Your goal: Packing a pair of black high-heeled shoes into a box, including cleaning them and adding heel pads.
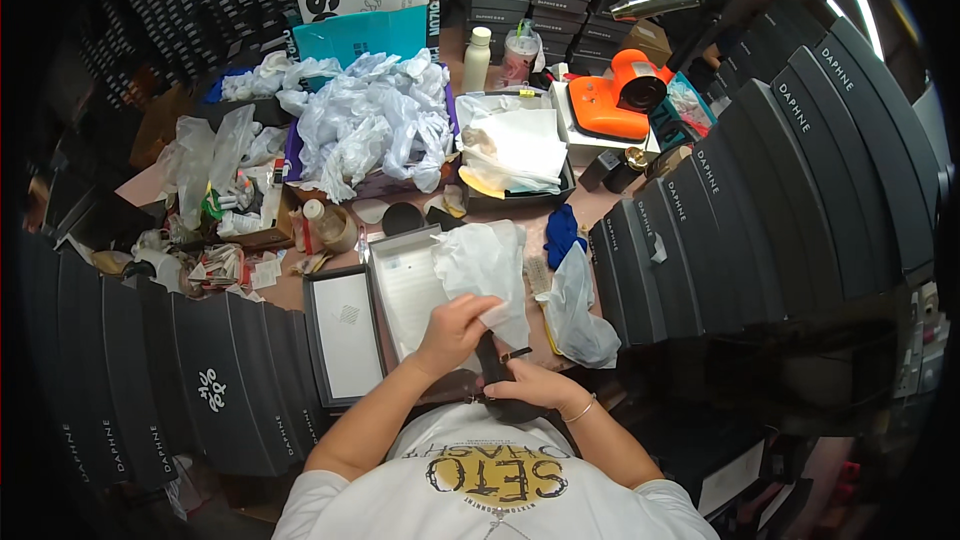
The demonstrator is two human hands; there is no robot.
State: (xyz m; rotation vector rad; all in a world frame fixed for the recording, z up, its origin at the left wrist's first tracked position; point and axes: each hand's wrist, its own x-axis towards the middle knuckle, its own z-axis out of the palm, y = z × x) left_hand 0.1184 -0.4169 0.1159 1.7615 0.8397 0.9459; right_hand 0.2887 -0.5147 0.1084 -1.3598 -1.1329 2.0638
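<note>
My left hand point(450, 333) is closed on a sheet of white tissue paper point(488, 260), which spreads over the right part of an open shoe box point(384, 252). Close to my body, my right hand point(532, 384) grips a black strappy shoe point(490, 358). A thin strap with a small gold-coloured buckle sticks out beside its fingers. The shoe's upper end reaches the lower edge of the tissue; part of it is hidden by my hands. Left of the box lies its lid point(345, 330), white inside. Crumpled tissue point(582, 315) and a blue cloth point(563, 233) lie to the right.
Dark shoe boxes point(720, 240) are stacked high on the right, with more boxes point(215, 380) on the left. At the back stand a bin of crumpled tissue point(375, 120), a tissue-lined box point(512, 145), an orange heat-gun-like device point(615, 100) and a pale bottle point(477, 60).
</note>
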